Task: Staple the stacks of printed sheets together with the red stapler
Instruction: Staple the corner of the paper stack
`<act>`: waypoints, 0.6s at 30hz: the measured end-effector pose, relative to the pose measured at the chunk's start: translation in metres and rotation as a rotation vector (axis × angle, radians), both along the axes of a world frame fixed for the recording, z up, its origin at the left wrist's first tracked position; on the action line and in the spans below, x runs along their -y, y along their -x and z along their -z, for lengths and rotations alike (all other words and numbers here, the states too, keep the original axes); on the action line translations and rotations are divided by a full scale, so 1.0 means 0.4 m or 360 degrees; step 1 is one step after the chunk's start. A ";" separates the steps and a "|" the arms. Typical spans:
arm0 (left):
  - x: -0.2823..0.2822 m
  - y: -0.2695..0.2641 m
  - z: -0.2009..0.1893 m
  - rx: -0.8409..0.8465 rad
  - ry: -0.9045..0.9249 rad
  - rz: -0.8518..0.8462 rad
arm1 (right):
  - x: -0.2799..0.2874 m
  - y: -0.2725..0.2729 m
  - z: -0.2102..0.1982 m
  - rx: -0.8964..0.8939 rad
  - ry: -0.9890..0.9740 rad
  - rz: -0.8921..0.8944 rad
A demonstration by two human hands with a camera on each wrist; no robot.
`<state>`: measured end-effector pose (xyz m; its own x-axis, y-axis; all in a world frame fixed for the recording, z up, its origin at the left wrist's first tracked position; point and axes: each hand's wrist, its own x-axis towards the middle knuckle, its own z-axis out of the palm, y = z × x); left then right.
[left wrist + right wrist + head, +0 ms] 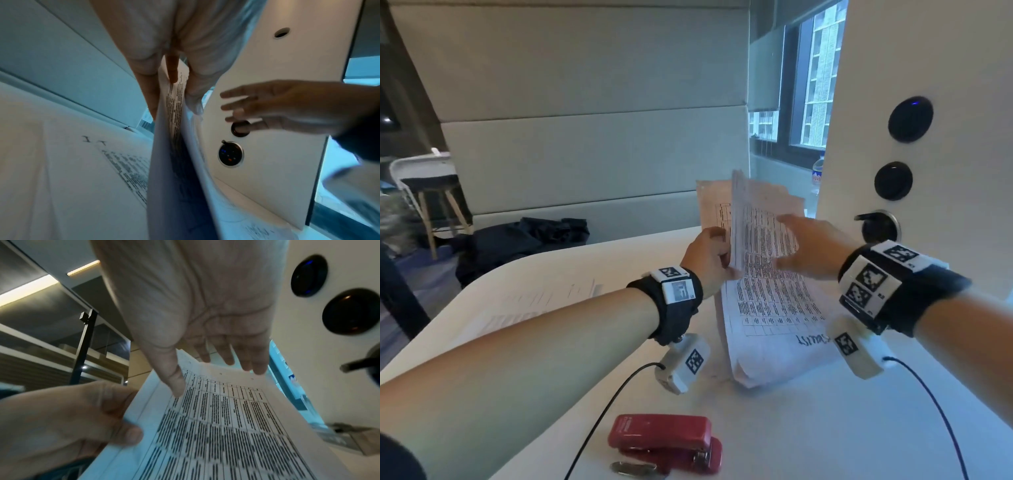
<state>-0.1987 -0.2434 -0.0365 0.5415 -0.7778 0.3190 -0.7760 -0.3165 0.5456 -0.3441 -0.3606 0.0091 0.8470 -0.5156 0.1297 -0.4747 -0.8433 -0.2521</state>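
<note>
A stack of printed sheets (767,274) covered in dense tables stands tilted with its lower edge on the white table (825,428). My left hand (709,257) pinches the stack's left edge between thumb and fingers (170,69). Over the printed face (226,426) hovers my right hand (804,250), fingers straight and spread, holding nothing. The left hand (82,415) shows in the right wrist view, the right hand (267,107) in the left wrist view. The red stapler (666,442) lies near the table's front edge, well short of both hands.
Another printed sheet (534,308) lies flat on the table's left part. A white panel (928,154) with round black sockets rises close on the right. Dark clothing (524,243) is heaped on the bench behind. Black cables (602,421) trail from both wrist cameras.
</note>
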 end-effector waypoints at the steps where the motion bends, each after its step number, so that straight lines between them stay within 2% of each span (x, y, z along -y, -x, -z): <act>1: 0.002 0.004 0.000 0.0033 0.0036 0.0041 | 0.014 -0.005 -0.019 0.0136 -0.0017 0.0021; 7: -0.007 0.053 -0.010 0.0074 0.0328 0.0199 | 0.098 -0.045 -0.085 0.0584 0.0058 0.0100; 11: -0.008 0.060 -0.005 0.0039 0.0308 0.0253 | 0.122 -0.042 -0.106 0.0703 0.0170 0.0073; 14: -0.005 0.052 0.006 0.0000 0.0267 0.0181 | 0.129 -0.040 -0.109 0.0830 0.0306 0.0010; 18: -0.004 0.042 0.011 -0.0194 0.0259 0.0005 | 0.135 -0.033 -0.113 0.0854 0.0386 -0.0077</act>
